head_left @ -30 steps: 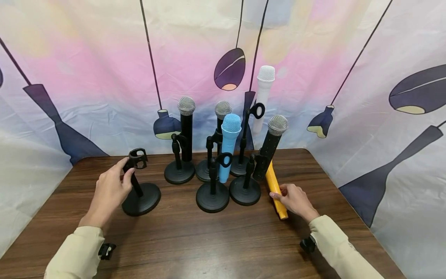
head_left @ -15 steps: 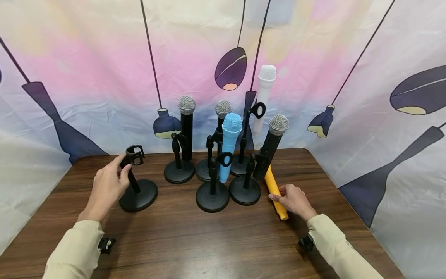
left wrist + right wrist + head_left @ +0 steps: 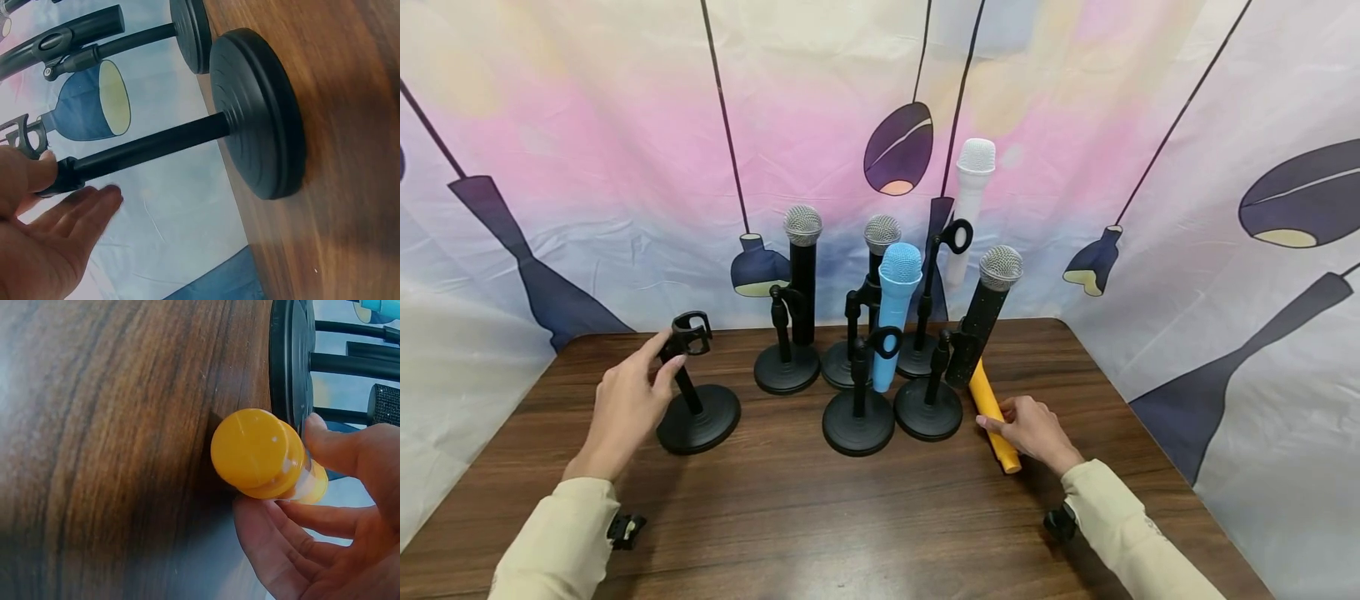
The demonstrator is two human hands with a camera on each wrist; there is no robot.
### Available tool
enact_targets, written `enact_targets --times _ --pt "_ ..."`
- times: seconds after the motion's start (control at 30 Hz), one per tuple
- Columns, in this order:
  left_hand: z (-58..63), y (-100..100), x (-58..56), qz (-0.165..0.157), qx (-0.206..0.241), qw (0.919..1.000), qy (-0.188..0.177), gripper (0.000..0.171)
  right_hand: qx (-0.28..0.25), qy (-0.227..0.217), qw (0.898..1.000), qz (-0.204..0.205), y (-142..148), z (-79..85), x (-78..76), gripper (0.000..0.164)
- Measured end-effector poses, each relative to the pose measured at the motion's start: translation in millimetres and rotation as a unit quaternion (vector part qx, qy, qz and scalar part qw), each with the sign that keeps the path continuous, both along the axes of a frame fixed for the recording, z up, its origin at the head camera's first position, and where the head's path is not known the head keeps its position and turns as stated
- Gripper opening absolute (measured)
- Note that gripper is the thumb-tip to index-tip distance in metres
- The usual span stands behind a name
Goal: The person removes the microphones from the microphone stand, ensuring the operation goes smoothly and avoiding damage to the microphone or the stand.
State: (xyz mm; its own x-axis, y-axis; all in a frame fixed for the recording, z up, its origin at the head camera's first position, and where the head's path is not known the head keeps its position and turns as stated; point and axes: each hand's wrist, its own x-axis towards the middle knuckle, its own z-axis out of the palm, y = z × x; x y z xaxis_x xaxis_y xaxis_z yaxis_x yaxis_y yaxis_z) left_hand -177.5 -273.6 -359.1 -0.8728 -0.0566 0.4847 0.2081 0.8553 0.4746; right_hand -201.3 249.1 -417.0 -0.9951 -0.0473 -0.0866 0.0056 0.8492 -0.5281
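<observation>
On the left, my left hand (image 3: 625,408) pinches the neck of a black microphone stand (image 3: 698,419) between thumb and fingers, just under its bare clip (image 3: 692,333). The stand's round base rests on the table. In the left wrist view, the thumb lies over the collar and the other fingers (image 3: 94,212) are fairly straight. My right hand (image 3: 1036,432) holds a yellow microphone (image 3: 988,400) around its handle, low over the tabletop at the right. Its far end is hidden behind a black microphone (image 3: 977,325). The right wrist view shows its rounded yellow end (image 3: 250,450) towards the camera.
Several stands with microphones crowd the middle: a blue microphone (image 3: 895,308) in front, black ones with silver heads, such as the black microphone (image 3: 802,275) at back left, and a white microphone (image 3: 973,187) behind. A printed cloth (image 3: 625,167) hangs behind the wooden table (image 3: 775,533).
The left stand shifts slightly left and back with my left hand, then stays put. My right hand and the yellow microphone barely move.
</observation>
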Motion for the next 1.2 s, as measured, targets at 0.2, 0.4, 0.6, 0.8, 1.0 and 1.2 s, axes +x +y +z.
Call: enact_targets --times 0.2,0.4,0.6,0.8,1.0,1.2 --pt "2.9 1.9 10.2 0.021 0.004 0.9995 0.024 0.058 -0.008 0.008 1.000 0.005 4.5 5.0 2.6 0.059" --pt "19.0 18.6 23.6 -0.007 0.022 0.9888 0.147 0.056 -0.010 0.022 1.000 -0.001 8.5 18.7 7.3 0.062" --pt "34.0 46.6 32.8 -0.066 0.024 0.9700 0.232 0.053 -0.013 0.041 0.999 -0.004 10.1 28.2 12.2 0.054" --pt "38.2 73.9 38.0 -0.113 0.057 0.9686 0.214 0.058 -0.030 0.059 0.998 0.008 7.9 34.4 20.9 0.043" --pt "33.4 93.2 34.2 -0.153 0.077 0.9736 0.151 0.054 -0.046 0.066 0.996 0.028 -1.3 42.3 31.5 0.031" --pt "23.6 105.7 26.0 -0.172 0.077 0.9782 0.088 0.046 -0.059 0.066 0.995 0.046 -16.5 47.1 42.4 0.031"
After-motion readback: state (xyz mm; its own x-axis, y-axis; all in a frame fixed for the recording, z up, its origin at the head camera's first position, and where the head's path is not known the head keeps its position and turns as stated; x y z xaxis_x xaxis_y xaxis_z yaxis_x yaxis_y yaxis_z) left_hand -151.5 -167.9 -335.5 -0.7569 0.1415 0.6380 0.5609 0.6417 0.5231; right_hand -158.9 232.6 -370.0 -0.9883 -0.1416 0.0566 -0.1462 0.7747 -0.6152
